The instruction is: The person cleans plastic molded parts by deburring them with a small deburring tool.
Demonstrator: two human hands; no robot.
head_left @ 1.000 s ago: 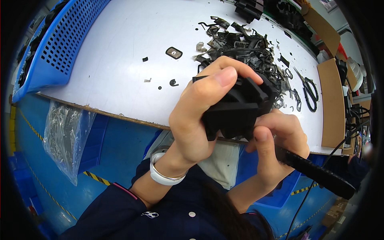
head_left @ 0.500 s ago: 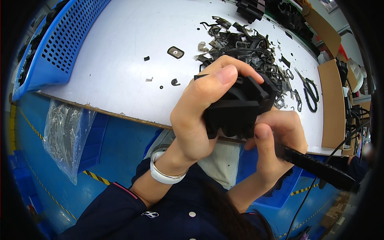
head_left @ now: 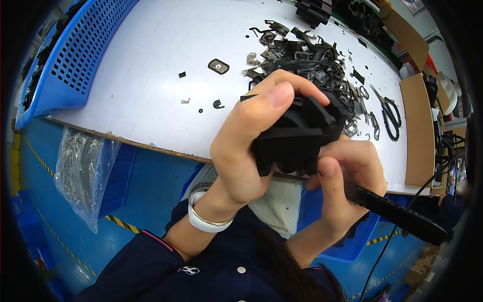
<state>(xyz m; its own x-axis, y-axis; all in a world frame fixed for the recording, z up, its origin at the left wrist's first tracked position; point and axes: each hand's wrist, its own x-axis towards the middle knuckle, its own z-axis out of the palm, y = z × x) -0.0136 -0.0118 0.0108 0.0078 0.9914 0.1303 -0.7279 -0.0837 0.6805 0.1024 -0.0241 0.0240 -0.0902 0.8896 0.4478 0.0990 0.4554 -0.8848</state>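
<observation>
My left hand (head_left: 239, 146) is wrapped round a black moulded plastic part (head_left: 289, 143), held up above the table's near edge. Its thumb presses over the top of the part. My right hand (head_left: 354, 173) is closed on a long tool with a black handle (head_left: 402, 212), which sticks out to the lower right. The tool's working end is hidden behind the fingers and the part. The right thumb and forefinger meet close to the part's lower right side. Behind my hands lies a heap of black plastic scraps (head_left: 314, 55).
Black-handled scissors (head_left: 388, 113) lie right of the heap, before a cardboard box (head_left: 420, 131). A blue perforated basket (head_left: 83, 50) stands at the left. Small loose bits and an oval-cornered plate (head_left: 219, 66) lie on the white table (head_left: 151, 75). A plastic bag (head_left: 83, 171) hangs below the edge.
My left hand and the black part have shifted very slightly to the left. Both hands keep their grip; nothing else has visibly changed.
</observation>
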